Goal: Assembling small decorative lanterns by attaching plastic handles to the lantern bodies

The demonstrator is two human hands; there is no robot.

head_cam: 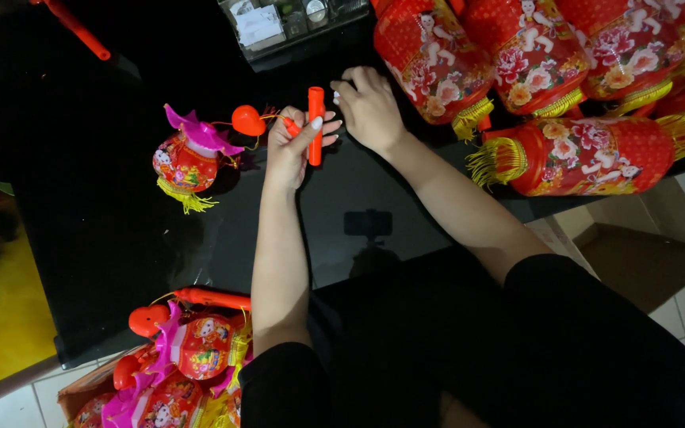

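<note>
Orange stick [315,125] upright, pinched in my left hand [299,143] for steadiness; right hand [369,107] fingertips pinch its top; small lantern [186,162] lies beyond my left fingers.

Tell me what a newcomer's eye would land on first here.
First, the two hands at the centre of the black table: the left hand grips an upright orange stick while the right hand works at its top. Next, the big red lanterns piled along the top right. Then the small lantern lying left of the hands, and a box of similar ones at the bottom left.
</note>
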